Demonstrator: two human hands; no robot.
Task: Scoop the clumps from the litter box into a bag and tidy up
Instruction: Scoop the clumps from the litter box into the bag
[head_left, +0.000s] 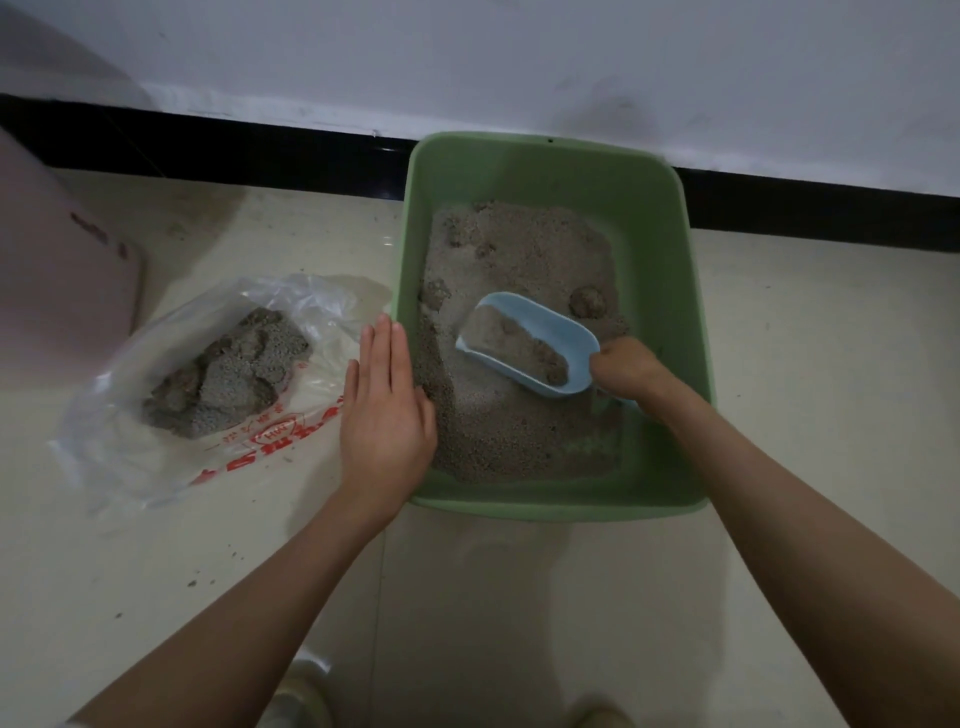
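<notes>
Pale floor tiles (779, 364) are carrying a green litter box (670, 291) against the wall. Right hand (626, 366) is gripping a blue scoop (540, 338) loaded with litter, sitting inside the box. Left hand (384, 410), fingers straight, is pressing the box's left rim. Just left, a clear bag (156, 415) is lying open, holding clumps (228, 374).

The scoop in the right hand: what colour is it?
Light blue, seen in the head view: the scoop sits in the green litter box.
</notes>
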